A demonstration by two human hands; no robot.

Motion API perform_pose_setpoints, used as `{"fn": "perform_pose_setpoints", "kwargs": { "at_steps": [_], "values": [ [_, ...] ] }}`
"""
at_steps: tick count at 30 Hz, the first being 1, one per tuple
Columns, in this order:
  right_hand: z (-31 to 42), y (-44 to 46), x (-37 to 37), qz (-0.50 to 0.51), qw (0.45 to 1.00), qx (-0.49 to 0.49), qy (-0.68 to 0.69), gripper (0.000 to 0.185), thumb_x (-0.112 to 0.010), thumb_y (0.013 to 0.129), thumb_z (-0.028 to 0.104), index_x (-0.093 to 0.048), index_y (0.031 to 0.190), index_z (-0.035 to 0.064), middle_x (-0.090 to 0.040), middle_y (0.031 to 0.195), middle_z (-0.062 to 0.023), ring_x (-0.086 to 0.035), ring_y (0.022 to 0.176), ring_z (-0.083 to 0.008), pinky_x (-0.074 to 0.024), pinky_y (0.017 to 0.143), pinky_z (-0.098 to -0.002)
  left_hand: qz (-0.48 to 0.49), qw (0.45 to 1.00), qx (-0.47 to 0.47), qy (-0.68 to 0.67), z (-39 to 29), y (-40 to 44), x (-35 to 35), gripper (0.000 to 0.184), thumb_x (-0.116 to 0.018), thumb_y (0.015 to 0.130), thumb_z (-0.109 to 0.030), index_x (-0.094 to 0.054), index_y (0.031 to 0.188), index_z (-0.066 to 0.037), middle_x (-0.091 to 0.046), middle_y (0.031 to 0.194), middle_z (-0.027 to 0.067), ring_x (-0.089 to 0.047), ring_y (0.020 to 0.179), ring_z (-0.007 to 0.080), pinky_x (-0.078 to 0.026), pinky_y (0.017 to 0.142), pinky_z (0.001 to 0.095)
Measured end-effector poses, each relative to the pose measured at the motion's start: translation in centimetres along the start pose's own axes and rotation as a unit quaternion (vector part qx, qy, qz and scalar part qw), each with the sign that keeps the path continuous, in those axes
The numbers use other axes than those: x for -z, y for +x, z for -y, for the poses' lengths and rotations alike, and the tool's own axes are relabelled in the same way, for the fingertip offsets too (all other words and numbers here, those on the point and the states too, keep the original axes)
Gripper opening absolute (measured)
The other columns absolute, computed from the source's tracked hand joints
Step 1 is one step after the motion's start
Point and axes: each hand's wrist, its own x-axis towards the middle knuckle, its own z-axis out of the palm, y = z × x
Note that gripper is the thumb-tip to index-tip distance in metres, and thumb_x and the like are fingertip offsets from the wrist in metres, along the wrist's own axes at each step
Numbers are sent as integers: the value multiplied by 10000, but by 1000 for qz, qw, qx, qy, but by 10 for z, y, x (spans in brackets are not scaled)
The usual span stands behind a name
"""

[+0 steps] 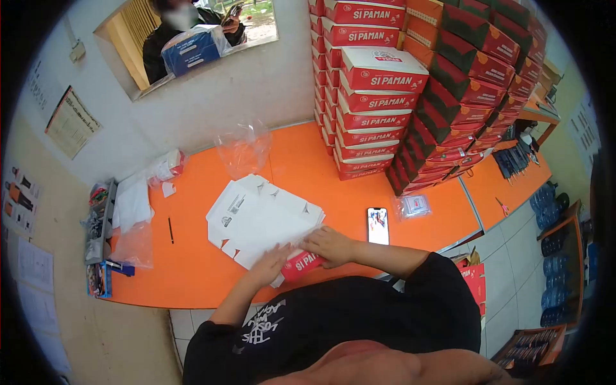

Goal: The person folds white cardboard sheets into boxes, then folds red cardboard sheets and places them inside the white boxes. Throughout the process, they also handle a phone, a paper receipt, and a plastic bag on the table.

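A flat white cardboard box blank [263,212] lies on the orange table, its edge suggesting more sheets beneath. Its near panel is turned up, showing a red outer side [301,264] with white "SI PAMAN" lettering. My left hand [272,263] rests on the left part of this fold, fingers stretched out over the cardboard. At the right part of the fold, my right hand [328,248] has its fingers bent round the panel. Close to my right forearm lies a phone [378,226] with a lit screen.
Tall stacks of red boxes [378,99] stand at the back right. A clear plastic bag [244,151], a black pen [171,230] and a small plastic packet [416,206] lie on the orange table [192,276]. Beyond the wall opening, a person [192,38] is beside a wrapped blue box.
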Motion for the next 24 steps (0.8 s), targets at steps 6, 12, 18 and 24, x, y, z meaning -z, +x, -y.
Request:
{"fn": "perform_pose_setpoints", "kwargs": {
  "at_steps": [6,12,18,24],
  "values": [
    [-4,-29,168,-255,962,-5,-102,647,-727,475,88,-502,1081,88,-526,1071,-75,-491,988,-279,-375,798,-400,-159,923,55,-347,-7,-17,-2,568,-347,900,-358,-216,1348,-34,-199,1409,179,-203,1297,337,-186,1046,350],
    [-98,-30,286,-441,773,-194,-414,639,-658,616,10,-459,1193,197,-491,1159,-12,-441,1091,-222,-306,939,-407,-178,978,64,89,-27,23,-35,568,-575,769,-257,-389,1250,-19,-299,1331,254,-265,1217,470,-247,1000,520],
    [-158,-14,312,-385,731,-310,-470,703,-656,664,47,-364,1276,233,-435,1241,-41,-361,1208,-263,-227,1011,-498,-114,968,182,131,-35,46,-41,648,-566,779,-318,-332,1290,4,-279,1336,275,-233,1226,497,-302,965,527],
    [-159,-6,314,-345,724,-425,-420,871,-687,658,141,-201,1367,281,-296,1373,-98,-290,1256,-325,-219,986,-584,-41,970,171,169,-27,52,-33,606,-537,799,-330,-360,1272,5,-325,1316,270,-395,1129,473,-381,924,461]
  ]
}}
